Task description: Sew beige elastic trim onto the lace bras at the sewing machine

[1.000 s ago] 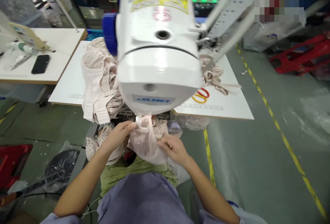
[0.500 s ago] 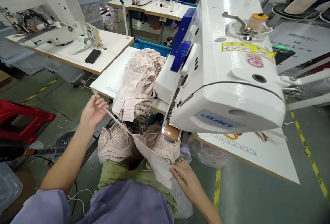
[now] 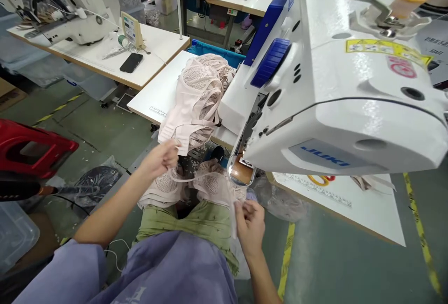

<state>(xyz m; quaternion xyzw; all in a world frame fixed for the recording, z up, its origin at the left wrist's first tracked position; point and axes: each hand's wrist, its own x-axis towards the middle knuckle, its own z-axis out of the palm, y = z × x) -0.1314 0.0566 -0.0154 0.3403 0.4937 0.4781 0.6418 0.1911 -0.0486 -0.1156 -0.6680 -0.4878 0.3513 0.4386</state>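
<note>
A pale pink lace bra (image 3: 206, 187) lies across my lap, under the head of a white sewing machine (image 3: 336, 89). My left hand (image 3: 161, 158) is closed in a pinch on one end of the bra's thin strap, just below a stack of finished pink bras (image 3: 196, 99) that hangs over the table edge. My right hand (image 3: 250, 222) is closed on the other end of the same bra, lower and to the right, near my knee. The strap runs between the two hands.
The white table (image 3: 157, 101) carries the bra stack and the machine. Yellow-handled scissors (image 3: 320, 181) lie on it to the right. Behind on the left stand another table with a black phone (image 3: 131, 62) and a second machine (image 3: 52, 5). A red stool (image 3: 31, 150) sits left.
My left hand has come in from the far left toward the bra stack, shortening the stretched strap. My right hand has risen slightly. The view has shifted left and nearer the machine.
</note>
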